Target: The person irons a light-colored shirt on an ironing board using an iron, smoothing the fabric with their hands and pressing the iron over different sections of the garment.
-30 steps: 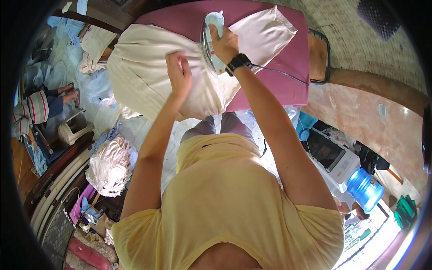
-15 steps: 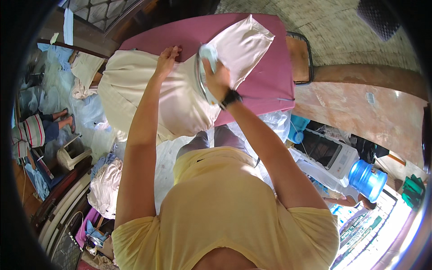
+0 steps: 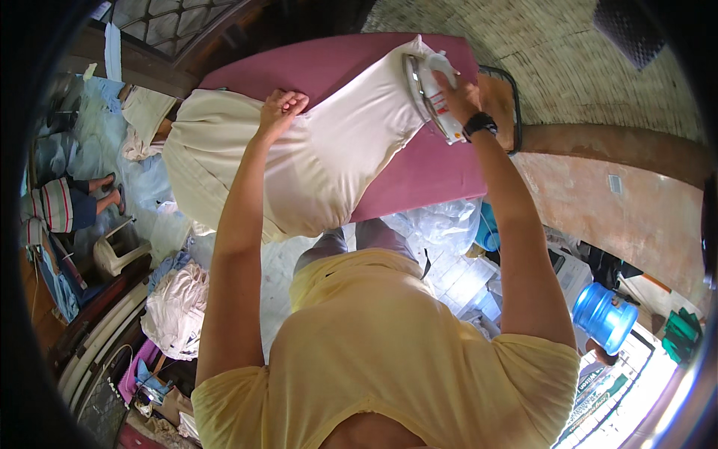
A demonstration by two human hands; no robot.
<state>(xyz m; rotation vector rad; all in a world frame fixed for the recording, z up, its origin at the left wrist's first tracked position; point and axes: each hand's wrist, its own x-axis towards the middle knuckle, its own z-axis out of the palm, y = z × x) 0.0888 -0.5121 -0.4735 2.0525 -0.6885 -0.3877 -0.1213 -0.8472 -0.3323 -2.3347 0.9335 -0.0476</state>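
Note:
My right hand (image 3: pixel 461 99) is wrapped round a white clothes iron (image 3: pixel 436 91) with a shiny metal base. The iron lies at the far right end of a cream garment (image 3: pixel 351 120), along its edge. That garment is spread across a maroon-covered ironing board (image 3: pixel 329 56), smooth on the right and gathered in folds on the left. At the garment's far edge my left hand (image 3: pixel 283 112) is closed, its fingers curled in and seeming to pinch the cloth; the exact grip is partly hidden.
A dark metal frame (image 3: pixel 516 105) juts from the board's right end. Clear plastic (image 3: pixel 441 221) hangs below its near edge. A blue water bottle (image 3: pixel 604 317) stands at right. Crumpled cloth (image 3: pixel 178 310) and a beige stool (image 3: pixel 123 251) are at left, with a person's legs (image 3: pixel 108 191) beyond.
My right hand has slid the iron to the right and away, from the garment's middle to its far right end. My left hand stays near the same edge, fingers more curled.

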